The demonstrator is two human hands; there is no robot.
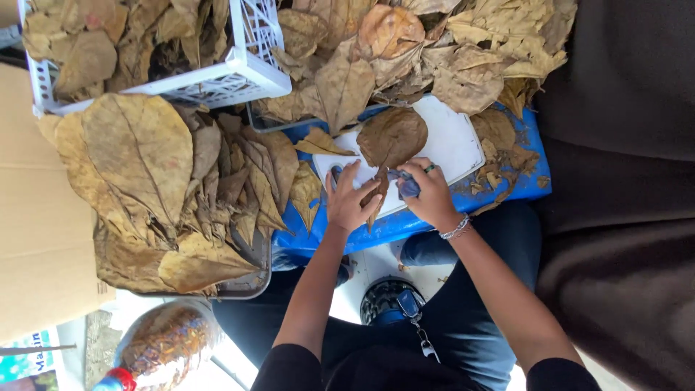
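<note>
A large dry brown leaf [392, 137] lies on a white cutting board [452, 141] that rests on a blue surface [391, 226]. My left hand [350, 199] presses flat on the board, fingers spread, touching the leaf's lower stem end. My right hand [431, 192], with a ring and a bracelet, is closed on a small bluish-grey cloth [405, 185] held against the leaf's stem.
A white plastic crate [242, 69] of dry leaves stands at the upper left. A metal tray [250, 282] at left holds a stack of flattened leaves [145, 181]. Loose leaves [434, 51] pile beyond the board. A cardboard box [29, 217] sits far left, dark fabric [622, 181] on the right.
</note>
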